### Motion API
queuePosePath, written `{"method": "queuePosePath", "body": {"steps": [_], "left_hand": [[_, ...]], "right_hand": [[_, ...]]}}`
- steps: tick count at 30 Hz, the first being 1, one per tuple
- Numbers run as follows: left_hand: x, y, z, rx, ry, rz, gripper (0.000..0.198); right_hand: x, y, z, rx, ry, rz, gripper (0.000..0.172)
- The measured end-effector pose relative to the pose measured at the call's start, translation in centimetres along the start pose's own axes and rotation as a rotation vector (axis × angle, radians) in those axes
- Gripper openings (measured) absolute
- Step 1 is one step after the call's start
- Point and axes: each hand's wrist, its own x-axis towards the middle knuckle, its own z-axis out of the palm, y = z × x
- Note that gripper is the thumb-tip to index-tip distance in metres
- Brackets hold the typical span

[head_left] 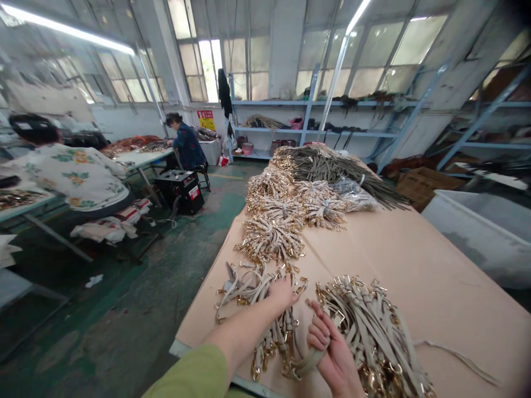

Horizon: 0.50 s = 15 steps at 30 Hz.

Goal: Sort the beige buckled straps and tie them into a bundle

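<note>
My right hand [326, 342] is closed around a few beige straps [309, 362], folded over so they loop below the fingers. Its index finger and thumb are close to a gold-coloured clip. To the left, my left hand [282, 293] reaches over a loose pile of beige straps [249, 287] with gold clips and buckles. The back of that hand hides its fingers, so what they grip does not show. Beside my right hand lies a large heap of the same straps [373, 326], with gold hardware at the ends.
Tied bundles of beige straps [271, 235] stand farther up the paper-covered table [406, 254]. Behind them are dark green straps [332, 163] and a plastic-wrapped bundle [354, 193]. A single strap [460, 359] lies right. A white bin [477, 232] adjoins the table. Two people sit left.
</note>
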Motion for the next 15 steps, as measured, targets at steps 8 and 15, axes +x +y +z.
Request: {"method": "queuePosePath", "body": {"steps": [8,15], "left_hand": [[1.6,-0.1,2.8,0.051,0.105,0.006,0.07],[0.3,-0.8,-0.8,-0.861,-0.002,-0.211,0.044]], "right_hand": [[-0.5,-1.5,-2.0,-0.043,0.173,-0.098,0.053],[0.9,-1.7,-1.7,-0.053,0.172,-0.101,0.043]]}}
